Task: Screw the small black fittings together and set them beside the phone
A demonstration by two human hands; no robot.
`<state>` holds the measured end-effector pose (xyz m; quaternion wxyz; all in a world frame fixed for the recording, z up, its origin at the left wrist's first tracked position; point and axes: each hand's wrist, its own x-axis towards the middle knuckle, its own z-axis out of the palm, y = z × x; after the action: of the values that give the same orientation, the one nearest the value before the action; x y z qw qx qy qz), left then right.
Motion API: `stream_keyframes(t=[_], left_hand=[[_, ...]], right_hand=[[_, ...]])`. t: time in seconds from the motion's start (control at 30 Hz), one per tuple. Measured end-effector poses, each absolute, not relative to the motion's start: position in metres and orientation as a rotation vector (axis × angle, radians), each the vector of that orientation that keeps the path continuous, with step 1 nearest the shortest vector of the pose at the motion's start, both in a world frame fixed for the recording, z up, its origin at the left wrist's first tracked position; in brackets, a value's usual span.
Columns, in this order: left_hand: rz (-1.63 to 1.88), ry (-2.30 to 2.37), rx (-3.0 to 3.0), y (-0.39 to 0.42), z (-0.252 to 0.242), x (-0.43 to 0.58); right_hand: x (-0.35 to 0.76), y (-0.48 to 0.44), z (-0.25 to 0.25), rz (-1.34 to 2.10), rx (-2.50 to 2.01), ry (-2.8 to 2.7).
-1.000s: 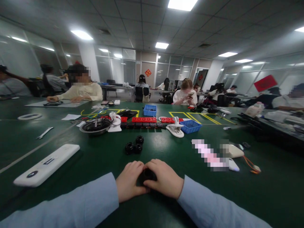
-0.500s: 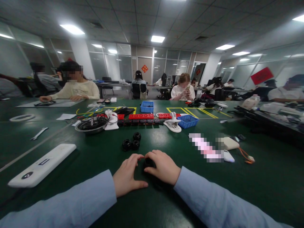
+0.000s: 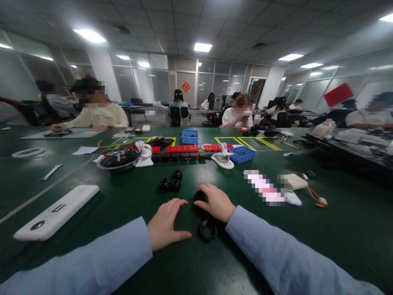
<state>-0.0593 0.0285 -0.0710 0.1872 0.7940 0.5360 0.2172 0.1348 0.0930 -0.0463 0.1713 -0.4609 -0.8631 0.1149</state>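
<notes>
My right hand [image 3: 216, 202] is curled over a small black round part [image 3: 200, 196], gripping it on the green table [image 3: 92, 229]. A black ring [image 3: 208, 230] lies flat just below that hand, beside my right wrist. My left hand [image 3: 165, 225] rests flat on the table with its fingers stretched out and nothing in it. A cluster of three black round parts [image 3: 170, 182] stands a little beyond both hands.
A white flat device [image 3: 57, 211] lies at the left. Farther off sit a dark bowl of cables [image 3: 118, 160], red blocks [image 3: 182, 149], two blue baskets [image 3: 242, 154], a white clip [image 3: 223, 159] and a white mouse [image 3: 293, 198]. Other people sit along the far side.
My hands were cupped together over a black part. They have come apart: the right hand moved forward with the part, the left opened flat, and a black ring now lies uncovered.
</notes>
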Motion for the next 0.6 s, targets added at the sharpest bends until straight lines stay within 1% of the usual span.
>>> stream_keyframes(t=[0.6], left_hand=[[0.568,1.486,2.303,0.029,-0.071,-0.06]], right_hand=[[0.157,0.11,-0.055,0.266,-1.488,-2.263]])
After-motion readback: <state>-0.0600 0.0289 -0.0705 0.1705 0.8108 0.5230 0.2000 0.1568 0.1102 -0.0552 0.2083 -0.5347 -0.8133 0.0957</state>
